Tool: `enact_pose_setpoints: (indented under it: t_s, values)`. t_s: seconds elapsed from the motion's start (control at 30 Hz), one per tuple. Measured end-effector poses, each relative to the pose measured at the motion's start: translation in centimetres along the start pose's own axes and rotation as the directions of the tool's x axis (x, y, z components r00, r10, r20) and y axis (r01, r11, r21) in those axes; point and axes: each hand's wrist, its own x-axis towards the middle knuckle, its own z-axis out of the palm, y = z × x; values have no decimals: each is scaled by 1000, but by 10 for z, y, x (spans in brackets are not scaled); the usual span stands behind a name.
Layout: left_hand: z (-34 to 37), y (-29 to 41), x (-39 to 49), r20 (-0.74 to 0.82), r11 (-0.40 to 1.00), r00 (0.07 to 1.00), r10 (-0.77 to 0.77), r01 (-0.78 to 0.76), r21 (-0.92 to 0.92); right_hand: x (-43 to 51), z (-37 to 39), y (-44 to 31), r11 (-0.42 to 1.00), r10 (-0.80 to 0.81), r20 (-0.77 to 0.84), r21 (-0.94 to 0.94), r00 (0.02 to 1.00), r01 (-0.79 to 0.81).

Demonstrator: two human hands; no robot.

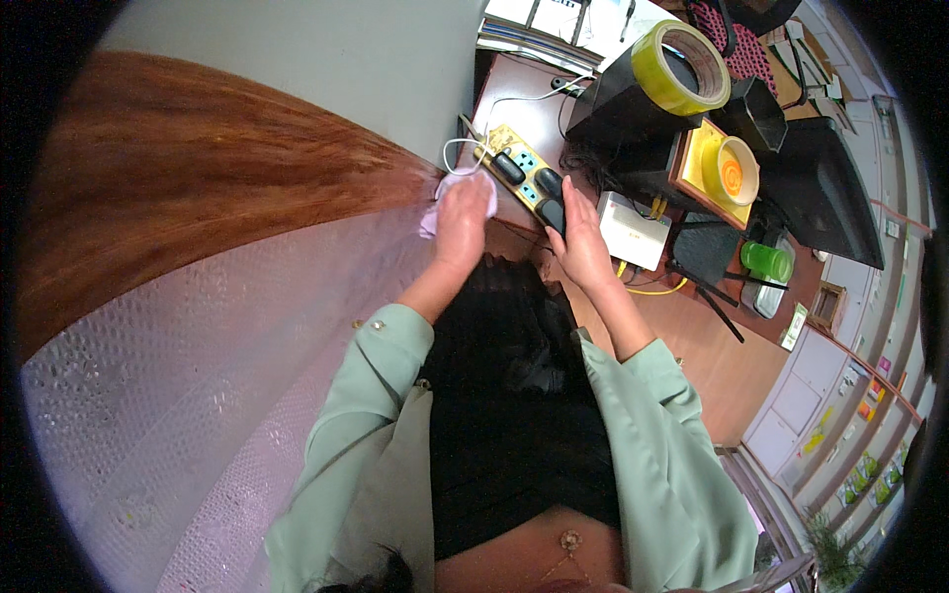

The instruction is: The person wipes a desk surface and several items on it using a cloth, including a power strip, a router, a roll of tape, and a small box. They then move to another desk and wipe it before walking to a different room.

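Observation:
A crumpled pale lilac cloth (pixel 480 187) is bunched under my left hand (pixel 461 226), at the near left corner of a reddish-brown desk (pixel 511 85). Beside it, a yellow power strip (pixel 504 139) lies at a slant over the desk. Several black plugs or adapters (pixel 508 168) and a white cable (pixel 448 157) are at its blue-green sockets. My right hand (pixel 584 244) is against the strip's near end, fingers along its right side and thumb by the end adapter (pixel 550 215). The undersides of both hands are hidden.
Left of me rise a brown wood-look panel (pixel 222 148) and bubble wrap (pixel 163 356). A white network box (pixel 635 230) with yellow cables lies right of my right hand. Tape rolls (pixel 680 68) sit on black equipment (pixel 623 96). A monitor (pixel 830 193) and green jar (pixel 766 261) are farther right.

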Motion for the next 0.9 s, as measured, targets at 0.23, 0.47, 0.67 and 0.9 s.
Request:
enact_pose_setpoints:
  t_s: [0.23,0.47,0.67,0.9]
  values:
    - [6,51,-44,198,938,980,-23,89,-335,-2,3,6,999,-10,-9,44,1000,10]
    - [-38,53,-3,300,337,701,-646,616,-712,-12,-25,-24,995,-101,-52,-15,993,101]
    - [-43,97,-15,416,336,863,-286,496,-800,-37,-23,-49,893,-31,-10,448,999,33]
    - [-35,36,33,58,994,997,45,-39,-105,-36,-42,-26,910,157,-104,402,982,-103]
